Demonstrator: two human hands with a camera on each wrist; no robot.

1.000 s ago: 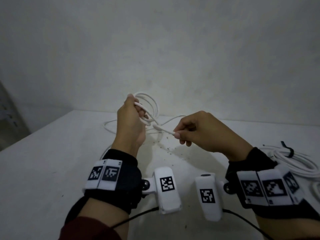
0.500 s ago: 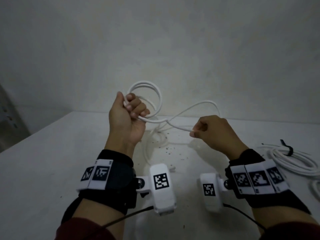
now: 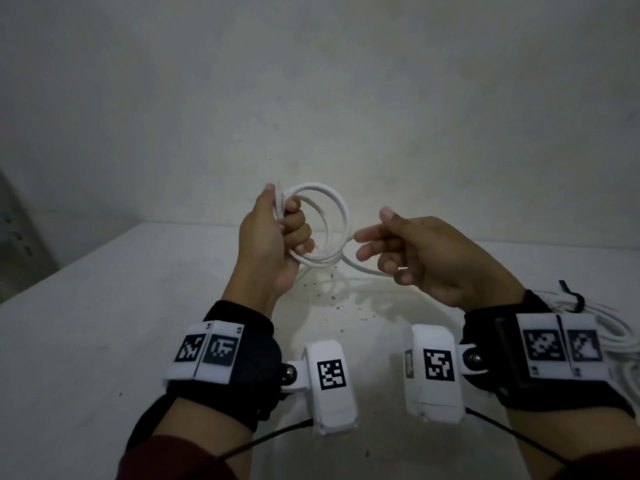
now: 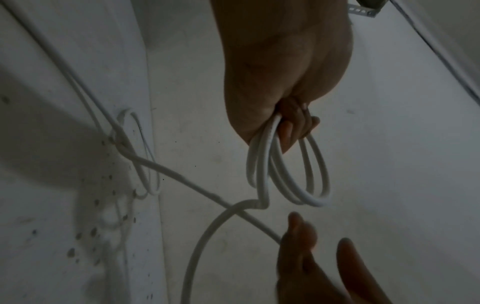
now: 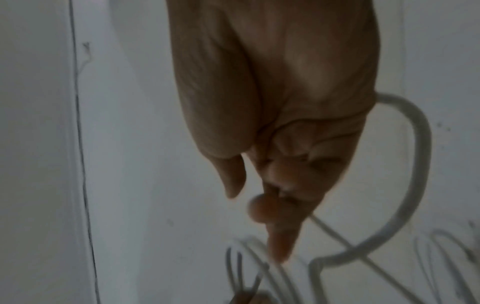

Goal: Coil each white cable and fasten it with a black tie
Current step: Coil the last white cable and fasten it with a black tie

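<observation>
In the head view my left hand (image 3: 289, 220) is raised above the table and grips a coil of white cable (image 3: 341, 216) of a few turns, fingers curled round one side of it. The left wrist view shows the same coil (image 4: 311, 185) hanging from that fist (image 4: 288, 131). From the coil a free strand (image 3: 363, 270) runs right into my right hand (image 3: 374, 237), which holds it with loosely curled fingers, index and thumb half extended. The rest of this cable (image 4: 140, 164) lies looped on the table below.
A second white cable (image 3: 620, 327), coiled and bound with a black tie (image 3: 573, 299), lies on the white table (image 3: 104, 323) at the right, partly behind my right wrist. Dark specks dot the table under my hands. A plain wall stands close behind.
My right hand swung out to the right with a length of cable, then came back toward the coil. My left hand kept its grip and the coil has gained a turn.
</observation>
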